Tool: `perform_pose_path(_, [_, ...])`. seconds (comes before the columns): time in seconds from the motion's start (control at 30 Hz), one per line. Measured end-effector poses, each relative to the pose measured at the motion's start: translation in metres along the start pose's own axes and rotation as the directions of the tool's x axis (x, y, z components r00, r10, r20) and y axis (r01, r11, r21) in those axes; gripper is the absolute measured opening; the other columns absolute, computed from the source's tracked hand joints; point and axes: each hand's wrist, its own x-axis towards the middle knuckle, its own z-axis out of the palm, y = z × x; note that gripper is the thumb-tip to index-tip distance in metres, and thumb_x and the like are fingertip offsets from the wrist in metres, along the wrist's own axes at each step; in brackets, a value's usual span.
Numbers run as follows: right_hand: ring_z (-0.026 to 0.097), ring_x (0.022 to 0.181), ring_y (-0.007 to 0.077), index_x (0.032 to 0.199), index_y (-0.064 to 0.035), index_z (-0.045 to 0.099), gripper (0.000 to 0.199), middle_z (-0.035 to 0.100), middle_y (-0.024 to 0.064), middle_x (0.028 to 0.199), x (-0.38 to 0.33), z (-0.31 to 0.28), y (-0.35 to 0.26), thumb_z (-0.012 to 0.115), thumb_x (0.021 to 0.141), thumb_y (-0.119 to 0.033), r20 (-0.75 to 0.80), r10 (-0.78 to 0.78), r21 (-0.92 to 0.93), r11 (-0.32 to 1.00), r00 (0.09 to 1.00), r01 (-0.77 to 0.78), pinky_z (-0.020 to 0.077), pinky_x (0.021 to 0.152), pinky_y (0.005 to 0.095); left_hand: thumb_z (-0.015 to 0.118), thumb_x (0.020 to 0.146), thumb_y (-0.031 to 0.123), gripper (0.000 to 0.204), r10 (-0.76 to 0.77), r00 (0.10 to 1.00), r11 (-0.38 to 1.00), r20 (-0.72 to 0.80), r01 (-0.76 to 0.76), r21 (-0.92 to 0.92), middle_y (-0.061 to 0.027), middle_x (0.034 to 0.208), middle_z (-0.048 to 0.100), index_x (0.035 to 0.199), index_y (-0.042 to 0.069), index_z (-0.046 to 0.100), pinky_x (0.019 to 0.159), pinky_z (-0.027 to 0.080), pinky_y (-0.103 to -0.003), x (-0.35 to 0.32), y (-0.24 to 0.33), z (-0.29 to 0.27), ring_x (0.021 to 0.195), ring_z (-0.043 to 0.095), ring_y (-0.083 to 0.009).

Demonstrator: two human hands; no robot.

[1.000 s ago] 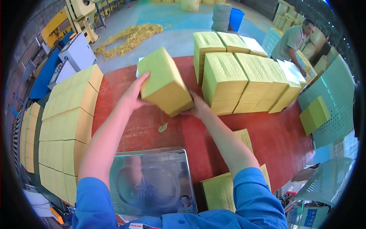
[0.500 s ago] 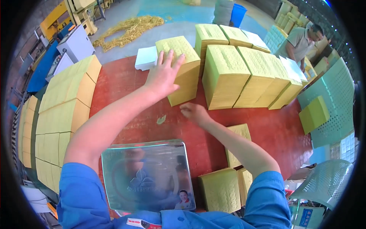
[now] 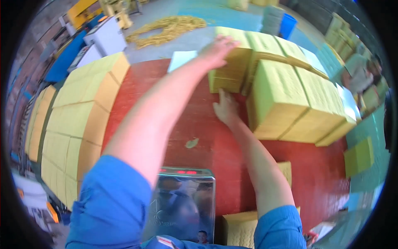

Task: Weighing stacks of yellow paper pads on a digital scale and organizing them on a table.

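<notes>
A tall stack of yellow paper sheets (image 3: 229,68) stands at the far edge of the red tabletop (image 3: 188,120), against the back row of stacks. My left hand (image 3: 217,52) lies over its top, fingers stretched forward and slightly blurred. Low down, my right hand (image 3: 227,108) touches the near face of the same stack with its fingers curled in. To the right of that hand is a front row of similar yellow stacks (image 3: 286,101) with bumpy, embossed tops. A pale sheet pile (image 3: 181,60) is partly hidden behind my left forearm.
A scale (image 3: 182,207) with a shiny plate and red display is close to me. Yellow blocks (image 3: 72,128) line the left side; another stack (image 3: 240,226) is by my right sleeve. At the far right, a person (image 3: 358,74) bends over. Yellow strips (image 3: 166,31) litter the floor.
The yellow stack has slid away from me, up beside the back row, with both hands following it. My view has shifted, and my left forearm now covers part of the scale.
</notes>
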Motion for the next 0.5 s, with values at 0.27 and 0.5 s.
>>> perform_pose_path(0.27, [0.034,0.142,0.0327,0.144,-0.0079,0.043,0.062,0.038,0.0129,0.153,-0.015,-0.001,0.036,0.058,0.09,-0.033,0.229,-0.132,-0.285,0.938,0.965,0.196,0.0336,0.113,0.0476,0.079,0.077,0.031,0.087,-0.244,0.959,0.966,-0.143,0.253,0.048,-0.0229,0.156,0.026,0.15,0.02,0.034,0.114,0.034,-0.047,-0.029,0.053,-0.043,0.142,0.029,-0.045])
perform_pose_path(0.5, [0.044,0.136,0.0333,0.139,-0.0009,0.048,0.059,0.045,0.0191,0.147,-0.047,-0.079,0.012,0.06,0.091,-0.033,0.603,-0.159,0.006,0.981,0.782,0.195,0.0345,0.113,0.0409,0.074,0.082,0.029,0.065,0.022,0.996,0.989,-0.087,-0.034,-0.144,-0.0213,0.14,0.045,0.137,0.004,0.049,0.109,0.038,-0.044,-0.291,0.089,-0.255,0.133,0.042,-0.0373])
